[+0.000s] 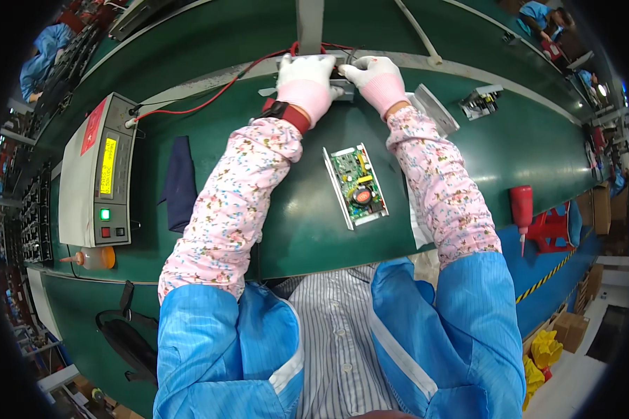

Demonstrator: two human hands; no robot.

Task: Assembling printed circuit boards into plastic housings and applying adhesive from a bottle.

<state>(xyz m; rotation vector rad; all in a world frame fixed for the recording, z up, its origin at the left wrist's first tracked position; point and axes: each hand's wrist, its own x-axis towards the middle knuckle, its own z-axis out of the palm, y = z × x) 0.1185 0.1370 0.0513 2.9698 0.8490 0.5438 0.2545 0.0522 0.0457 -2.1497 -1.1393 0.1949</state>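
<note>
Both my arms reach to the back edge of the green bench, in white gloves and flowered sleeves. My left hand [307, 78] is closed over the left side of a grey metal case [341, 91], its thumb along the near side. On the right of that case, my right hand [376, 78] has its fingers drawn together at the opening; what they pinch is too small to name. Red wires [295, 49] run behind the left hand. Nearer me lies a green circuit board in an open metal frame [358, 185], touched by neither hand.
At left stands a test meter [96, 171] with a lit yellow screen and a red lead. A dark blue cloth [179, 183] lies beside it. To the right are a bent metal cover [437, 110], another power board [481, 103] and a red bottle [521, 208]. A post rises behind my hands.
</note>
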